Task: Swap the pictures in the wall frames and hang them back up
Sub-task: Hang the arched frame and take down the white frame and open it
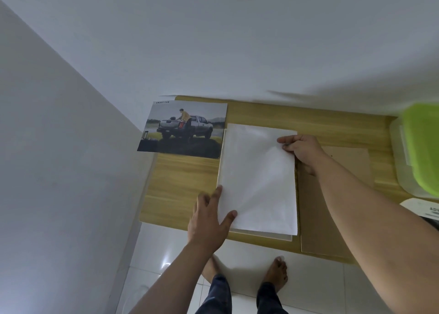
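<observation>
Your left hand (209,215) lies flat, fingers spread, at the white sheet's (257,178) seven o'clock corner — your right hand (300,151) pinches its two o'clock edge.

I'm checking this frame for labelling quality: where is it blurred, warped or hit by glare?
Head view: the green-lidded container at the right edge is smeared by blur; wide-angle distortion bows the wooden table and wall lines; a small glare spot shines on the floor tile; the white sheet is bright, its surface detail washed out; the truck picture stays fairly sharp.
</observation>
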